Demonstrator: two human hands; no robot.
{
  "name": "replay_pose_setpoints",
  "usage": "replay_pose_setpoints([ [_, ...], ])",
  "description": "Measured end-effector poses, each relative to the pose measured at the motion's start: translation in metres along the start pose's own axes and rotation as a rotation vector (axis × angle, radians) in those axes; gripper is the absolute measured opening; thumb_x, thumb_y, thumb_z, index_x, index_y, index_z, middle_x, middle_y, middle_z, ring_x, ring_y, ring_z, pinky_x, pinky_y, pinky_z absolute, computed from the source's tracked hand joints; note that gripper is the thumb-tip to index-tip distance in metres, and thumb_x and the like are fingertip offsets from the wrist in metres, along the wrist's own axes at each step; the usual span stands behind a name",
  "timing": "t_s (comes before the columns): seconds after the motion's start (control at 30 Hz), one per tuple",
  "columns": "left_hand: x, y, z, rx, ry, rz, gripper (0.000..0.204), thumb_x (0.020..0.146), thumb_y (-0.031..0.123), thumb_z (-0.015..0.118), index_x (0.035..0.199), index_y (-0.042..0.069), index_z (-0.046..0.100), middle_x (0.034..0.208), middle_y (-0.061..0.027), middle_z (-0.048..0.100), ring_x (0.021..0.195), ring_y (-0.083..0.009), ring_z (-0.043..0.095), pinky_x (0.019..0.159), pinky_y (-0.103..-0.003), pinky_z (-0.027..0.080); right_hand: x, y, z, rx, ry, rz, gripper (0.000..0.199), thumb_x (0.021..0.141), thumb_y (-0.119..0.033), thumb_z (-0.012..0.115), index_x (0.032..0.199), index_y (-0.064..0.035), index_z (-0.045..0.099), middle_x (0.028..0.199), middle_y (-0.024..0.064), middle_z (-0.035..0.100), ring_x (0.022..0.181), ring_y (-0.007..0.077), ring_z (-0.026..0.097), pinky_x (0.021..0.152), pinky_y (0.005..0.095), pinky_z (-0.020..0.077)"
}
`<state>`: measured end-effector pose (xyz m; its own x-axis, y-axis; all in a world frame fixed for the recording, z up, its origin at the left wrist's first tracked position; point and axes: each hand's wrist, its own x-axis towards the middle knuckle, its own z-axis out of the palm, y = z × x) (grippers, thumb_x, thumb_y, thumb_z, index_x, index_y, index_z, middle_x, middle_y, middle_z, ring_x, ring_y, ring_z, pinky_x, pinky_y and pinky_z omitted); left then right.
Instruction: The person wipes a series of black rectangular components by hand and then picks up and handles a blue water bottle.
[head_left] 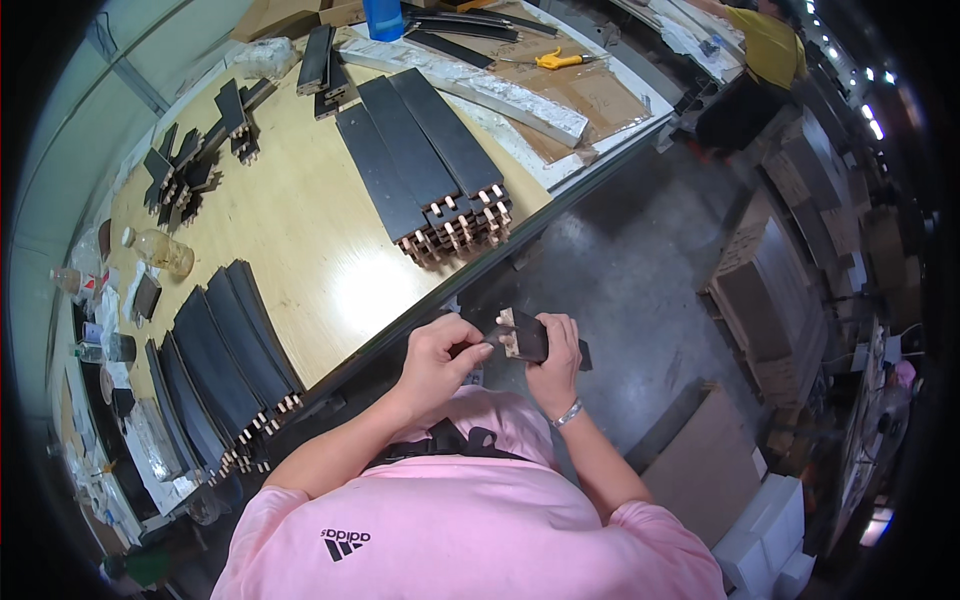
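In front of my body, my right hand [558,357] grips a short dark wooden piece [527,337]. Its raw end faces left and pale wooden dowels stick out of it. Just left of that end is my left hand [440,352], fingers closed in a pinch; whatever they hold, if anything, is too small to make out. The two hands are apart. Beyond them, a stack of black boards [420,150] with dowels in the near ends lies at the table's edge. To the left stands another row of black boards [215,340], also doweled.
The wooden table [290,240] runs diagonally ahead. On it are a heap of short black pieces [185,170], a plastic bottle [160,252], a long white-wrapped strip [480,90] and a yellow air gun [558,61]. Stacked cartons [765,300] stand at right; a person [765,50] works far right.
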<state>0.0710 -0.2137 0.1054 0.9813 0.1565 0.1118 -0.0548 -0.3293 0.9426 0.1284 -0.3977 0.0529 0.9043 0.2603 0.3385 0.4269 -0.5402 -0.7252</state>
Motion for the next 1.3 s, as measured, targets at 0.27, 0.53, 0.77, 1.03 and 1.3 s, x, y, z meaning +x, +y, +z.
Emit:
replay_pose_setpoints([
  [0.27, -0.032, -0.004, -0.043, 0.014, 0.057, 0.012, 0.011, 0.076, 0.002, 0.075, 0.080, -0.002, 0.066, 0.071, -0.0089, 0.057, 0.060, -0.0171, 0.056, 0.055, -0.031, 0.043, -0.016, -0.030, 0.029, 0.029, -0.009, -0.006, 0.037, 0.067, 0.012, 0.059, 0.103, 0.0011, 0.056, 0.097, 0.0169, 0.058, 0.094, 0.0375, 0.055, 0.083, 0.0425, 0.0447],
  [0.53, -0.056, -0.021, -0.086, -0.205, 0.077, -0.047, 0.010, 0.079, 0.007, 0.075, 0.079, 0.000, 0.067, 0.069, -0.0024, 0.054, 0.064, -0.0112, 0.049, 0.057, -0.028, 0.037, -0.035, -0.052, 0.055, 0.165, -0.113, 0.006, 0.036, 0.070, 0.009, 0.060, 0.105, 0.0013, 0.056, 0.095, 0.0161, 0.057, 0.091, 0.0351, 0.056, 0.083, 0.0394, 0.0452],
  [0.77, -0.072, -0.022, -0.095, 0.089, 0.189, 0.102, 0.009, 0.074, 0.002, 0.075, 0.076, 0.000, 0.066, 0.067, -0.0087, 0.055, 0.060, -0.0219, 0.055, 0.054, -0.033, 0.042, -0.042, -0.072, 0.069, 0.102, -0.123, -0.077, 0.034, 0.072, 0.006, 0.063, 0.104, 0.0002, 0.057, 0.094, 0.0152, 0.057, 0.090, 0.0340, 0.056, 0.081, 0.0382, 0.0455],
  [1.03, -0.079, -0.026, -0.105, 0.089, 0.186, 0.172, 0.008, 0.074, 0.002, 0.075, 0.076, 0.000, 0.068, 0.066, -0.0072, 0.054, 0.060, -0.0180, 0.052, 0.053, -0.031, 0.038, -0.051, -0.086, 0.069, 0.034, -0.117, -0.073, 0.032, 0.072, 0.004, 0.064, 0.103, 0.0007, 0.057, 0.094, 0.0153, 0.057, 0.090, 0.0338, 0.056, 0.081, 0.0387, 0.0454],
  [1.3, -0.084, -0.025, -0.110, 0.046, 0.170, 0.160, 0.009, 0.073, 0.002, 0.075, 0.076, 0.001, 0.066, 0.066, -0.0084, 0.053, 0.059, -0.0216, 0.054, 0.053, -0.033, 0.041, -0.050, -0.088, 0.059, 0.008, -0.044, -0.106, 0.031, 0.072, 0.005, 0.062, 0.103, 0.0012, 0.057, 0.096, 0.0164, 0.057, 0.091, 0.0351, 0.056, 0.081, 0.0395, 0.0450],
])
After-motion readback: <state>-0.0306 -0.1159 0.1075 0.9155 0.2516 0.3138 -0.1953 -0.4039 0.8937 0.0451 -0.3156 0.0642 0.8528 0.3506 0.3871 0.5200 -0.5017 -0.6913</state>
